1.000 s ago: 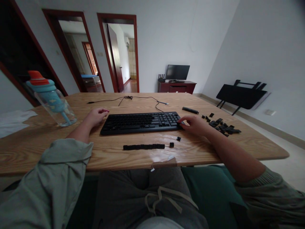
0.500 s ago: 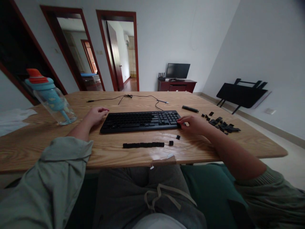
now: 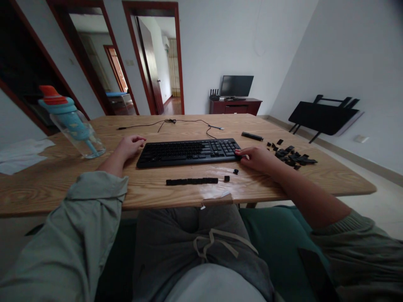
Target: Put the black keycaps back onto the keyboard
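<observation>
A black keyboard (image 3: 189, 152) lies across the middle of the wooden table (image 3: 47, 184). My left hand (image 3: 130, 146) rests beside the keyboard's left end, fingers loosely curled with nothing visible in them. My right hand (image 3: 256, 158) is at the keyboard's front right corner, fingertips pinched against the edge keys. A row of loose black keycaps (image 3: 192, 181) lies in front of the keyboard, with two single keycaps (image 3: 231, 175) to its right. A pile of black keycaps (image 3: 291, 157) sits just right of my right hand.
A tilted clear water bottle (image 3: 74, 128) with a blue and orange lid stands at the left. White paper (image 3: 22, 153) lies at the far left. A black cable (image 3: 176, 123) and a black stick-shaped tool (image 3: 252, 136) lie behind the keyboard. A folded black table (image 3: 324, 117) leans on the right wall.
The view has tipped down slightly, so everything sits higher in the frame. My right hand's fingertips stay pressed at the keyboard's right corner; my left hand has hardly moved.
</observation>
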A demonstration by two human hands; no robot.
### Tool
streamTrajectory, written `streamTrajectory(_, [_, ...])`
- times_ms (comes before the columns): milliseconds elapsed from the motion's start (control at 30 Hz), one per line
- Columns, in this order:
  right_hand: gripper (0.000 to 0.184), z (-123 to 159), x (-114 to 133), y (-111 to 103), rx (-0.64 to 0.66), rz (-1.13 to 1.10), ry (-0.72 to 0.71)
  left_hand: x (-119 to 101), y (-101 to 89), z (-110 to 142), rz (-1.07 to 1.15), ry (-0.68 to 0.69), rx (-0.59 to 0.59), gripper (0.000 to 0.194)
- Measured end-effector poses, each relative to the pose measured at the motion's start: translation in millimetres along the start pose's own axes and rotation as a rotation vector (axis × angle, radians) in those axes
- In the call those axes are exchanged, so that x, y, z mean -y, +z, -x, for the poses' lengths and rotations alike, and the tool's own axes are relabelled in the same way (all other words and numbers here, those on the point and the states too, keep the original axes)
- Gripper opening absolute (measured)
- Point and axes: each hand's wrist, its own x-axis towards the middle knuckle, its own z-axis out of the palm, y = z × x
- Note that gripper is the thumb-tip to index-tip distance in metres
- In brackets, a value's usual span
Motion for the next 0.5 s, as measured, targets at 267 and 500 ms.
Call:
streamTrajectory(267, [0.039,0,5,1,-0.004,0.048,0.034,12,2.8,-8,0.023,0.045,-0.004,0.034])
streamTrajectory(500, [0.039,-2,5,1,-0.023,-0.034,0.097,12,3.3,-8,0.075,0.009,0.021,0.037])
